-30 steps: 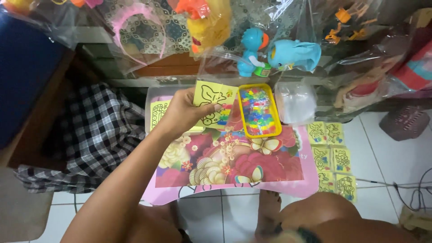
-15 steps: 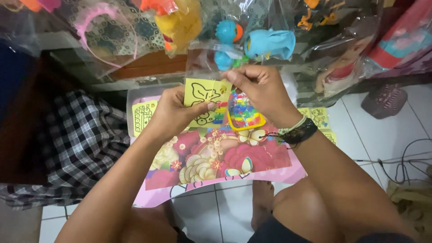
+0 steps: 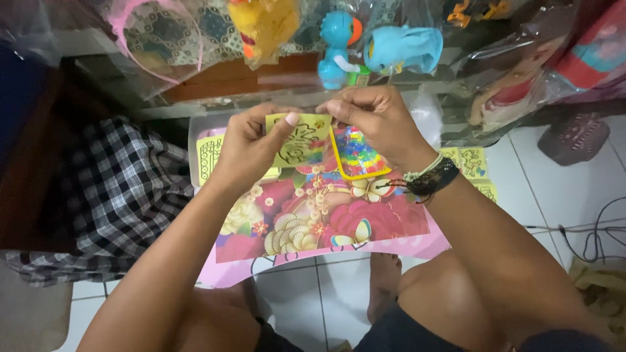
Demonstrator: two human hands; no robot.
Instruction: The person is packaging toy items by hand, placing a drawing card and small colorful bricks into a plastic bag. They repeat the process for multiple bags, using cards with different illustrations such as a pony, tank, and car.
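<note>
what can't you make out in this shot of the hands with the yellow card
Head view only:
- Yellow card: line drawing partly covered by left hand and right hand.
- Yellow tray: its top hidden behind the right hand; the colourful bits inside too small to identify.
- Blue toy: blurred by glare on plastic wrap.

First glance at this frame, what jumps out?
Dead centre, the left hand and right hand pinch a small yellow card between them. Under them lies a pink floral mat with a yellow-rimmed tray of coloured beads. Above, bagged blue toys hang.
</note>
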